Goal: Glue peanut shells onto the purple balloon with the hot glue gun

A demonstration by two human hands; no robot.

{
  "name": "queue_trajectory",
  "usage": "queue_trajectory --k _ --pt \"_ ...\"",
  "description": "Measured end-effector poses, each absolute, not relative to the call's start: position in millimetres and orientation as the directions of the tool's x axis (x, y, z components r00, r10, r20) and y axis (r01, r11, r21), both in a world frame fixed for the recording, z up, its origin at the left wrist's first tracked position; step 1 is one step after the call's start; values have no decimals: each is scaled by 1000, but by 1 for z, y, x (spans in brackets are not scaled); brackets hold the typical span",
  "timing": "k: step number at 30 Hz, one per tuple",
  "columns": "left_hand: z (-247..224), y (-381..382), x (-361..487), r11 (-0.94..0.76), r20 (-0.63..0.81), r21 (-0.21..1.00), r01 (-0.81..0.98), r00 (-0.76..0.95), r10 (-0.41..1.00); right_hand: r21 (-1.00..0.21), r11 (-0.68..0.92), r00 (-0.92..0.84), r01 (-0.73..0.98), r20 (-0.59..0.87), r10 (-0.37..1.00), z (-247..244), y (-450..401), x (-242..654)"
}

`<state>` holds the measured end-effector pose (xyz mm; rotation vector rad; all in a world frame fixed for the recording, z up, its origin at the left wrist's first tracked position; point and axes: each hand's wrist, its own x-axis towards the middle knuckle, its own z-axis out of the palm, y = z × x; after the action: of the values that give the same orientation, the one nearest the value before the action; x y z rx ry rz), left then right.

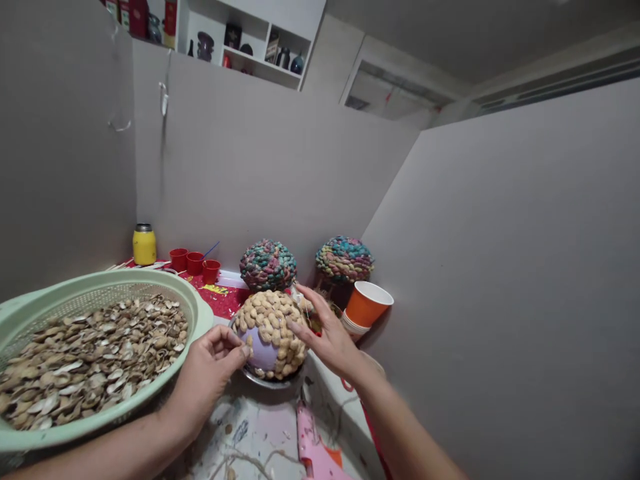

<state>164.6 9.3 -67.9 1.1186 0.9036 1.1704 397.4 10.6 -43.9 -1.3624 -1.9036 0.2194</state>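
A purple ball, largely covered with tan peanut shells, rests in a shallow metal bowl. My left hand is at the ball's left side, thumb and index finger pinched around a small peanut shell against the bare purple patch. Over the ball's right side, my right hand has its fingers stretched apart, fingertips at the shells; whether they press on it I cannot tell. A pink glue gun lies below the bowl. Left of my left hand, a green basket holds many loose shell halves.
Two multicoloured shell-covered balls stand at the back. Stacked paper cups lean at the right near a grey partition. Several red cups and a yellow jar stand at the back left. Twine lies in front.
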Motion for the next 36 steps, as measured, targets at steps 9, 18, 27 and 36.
queue_trajectory --k 9,18,27,36 --pt "-69 13 168 53 -3 964 -260 186 983 -618 390 -161 683 394 905 -56 33 393" --pt "-64 15 177 53 -18 970 -239 147 989 -666 394 -41 633 480 877 -65 31 387" --pt "-63 18 185 -43 56 992 -117 114 992 -683 401 -23 610 490 871 -64 30 385" --pt "-69 21 190 -71 80 994 -87 94 992 -687 397 -17 608 489 872 -63 29 384"
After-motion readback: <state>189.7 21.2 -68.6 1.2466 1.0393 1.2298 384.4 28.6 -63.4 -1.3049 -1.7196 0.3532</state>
